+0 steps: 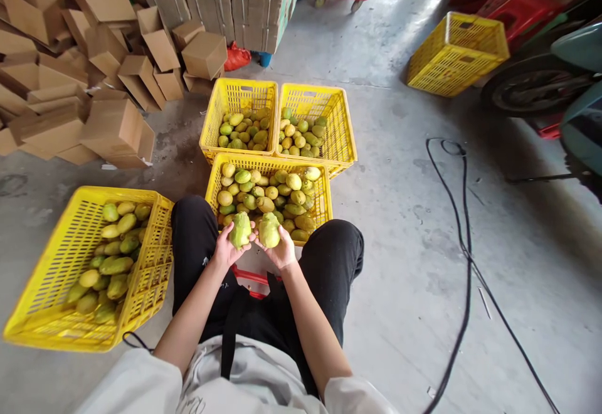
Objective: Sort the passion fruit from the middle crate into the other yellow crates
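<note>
My left hand point(229, 244) is wrapped round a lumpy yellow-green fruit point(241, 230), which looks like a small papaya. A similar, smoother yellow-green fruit point(269, 231) rests in the grip of my right hand point(281, 249). Both hands are side by side between my knees, fingers nearly touching. They are above the near edge of a yellow crate point(327, 197) full of yellow and green fruit point(265, 205). Part of that crate's near side is hidden by my hands and legs.
Two more yellow crates point(239, 83) point(345, 125) of fruit stand behind. Another fruit crate point(51, 263) is at my left. Cardboard boxes point(113, 125) are heaped far left. A black cable point(467, 238) lies on the right floor, near a scooter point(583, 113) and a yellow crate point(456, 56).
</note>
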`<state>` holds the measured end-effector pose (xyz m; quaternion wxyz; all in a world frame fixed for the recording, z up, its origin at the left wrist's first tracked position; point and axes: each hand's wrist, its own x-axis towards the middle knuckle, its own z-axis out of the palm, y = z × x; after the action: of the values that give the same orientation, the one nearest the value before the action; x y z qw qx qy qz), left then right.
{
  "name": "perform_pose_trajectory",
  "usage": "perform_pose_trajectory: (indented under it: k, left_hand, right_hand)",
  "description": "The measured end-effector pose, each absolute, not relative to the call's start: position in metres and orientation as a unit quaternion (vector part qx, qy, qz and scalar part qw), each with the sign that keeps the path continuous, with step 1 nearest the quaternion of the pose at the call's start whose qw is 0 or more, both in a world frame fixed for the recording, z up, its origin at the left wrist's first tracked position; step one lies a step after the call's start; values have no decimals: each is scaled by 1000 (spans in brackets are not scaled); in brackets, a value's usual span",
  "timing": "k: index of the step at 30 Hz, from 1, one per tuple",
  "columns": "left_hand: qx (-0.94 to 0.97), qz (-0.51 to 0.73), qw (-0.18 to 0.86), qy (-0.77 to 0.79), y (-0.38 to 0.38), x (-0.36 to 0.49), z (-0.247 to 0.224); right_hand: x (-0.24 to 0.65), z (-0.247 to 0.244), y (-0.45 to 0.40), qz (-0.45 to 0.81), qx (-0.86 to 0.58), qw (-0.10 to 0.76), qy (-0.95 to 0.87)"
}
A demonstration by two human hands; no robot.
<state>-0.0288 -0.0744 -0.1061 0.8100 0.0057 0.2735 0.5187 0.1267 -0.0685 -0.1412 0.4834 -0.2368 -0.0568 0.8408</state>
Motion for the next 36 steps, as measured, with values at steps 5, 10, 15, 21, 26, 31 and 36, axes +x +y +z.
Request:
perform_pose_trajectory:
  k: [5, 10, 15, 21, 26, 31, 36]
  left_hand:
    - [-42, 525, 804, 275, -72, -31, -105]
    - [-51, 543, 786, 290, -71, -33, -105]
    - [-21, 505, 814, 286, -72, -32, -109]
    - [-9, 478, 823, 306, -72, -29, -108]
    - [-44, 523, 800, 289, -71, -28, -104]
    - [-50, 541, 790, 285, -70, -28, -105]
    - [-21, 494, 817, 296, -70, -29, -106]
  right_hand:
    - [129, -131, -65, 835, -223, 502, -29]
    - [130, -128, -64, 840, -216, 495, -45]
    - [126, -135, -65, 843, -247, 474, -63]
    - [124, -133, -64, 835, -256, 482, -69]
    - [128, -127, -60, 839, -219, 496, -44]
    - [129, -131, -63, 829, -243, 501, -53]
    - [126, -135, -69, 838, -224, 485, -111]
